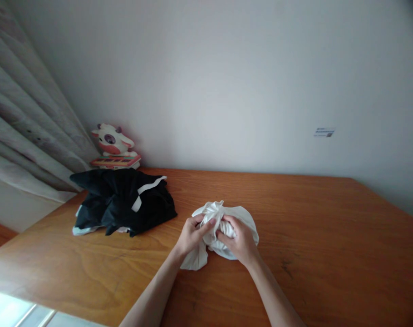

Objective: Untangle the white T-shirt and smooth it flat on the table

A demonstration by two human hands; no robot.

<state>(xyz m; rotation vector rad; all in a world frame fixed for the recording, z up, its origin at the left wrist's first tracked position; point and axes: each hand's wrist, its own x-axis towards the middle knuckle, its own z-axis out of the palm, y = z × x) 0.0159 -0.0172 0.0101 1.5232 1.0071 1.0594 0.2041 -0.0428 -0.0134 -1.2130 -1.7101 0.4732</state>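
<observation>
1. Left hand and right hand both clutch the white cloth, fingers curled shut into its folds, bunching it on the wooden table.
2. Cloth sits between and under the fingers, mid-table.
3. Black garment heaped further left.
4. Toy figure by the wall, beside the curtain.

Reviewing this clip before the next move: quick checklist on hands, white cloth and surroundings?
1. Left hand gripping white cloth: ok.
2. Right hand gripping the cloth: ok.
3. Cloth resting on table, away from its edges: ok.
4. Cloth spread flat: not ok, it is bunched up.
5. Black garment apart from the cloth and hands: ok.
6. Toy at the wall, behind the garment, away from both hands: ok.
</observation>
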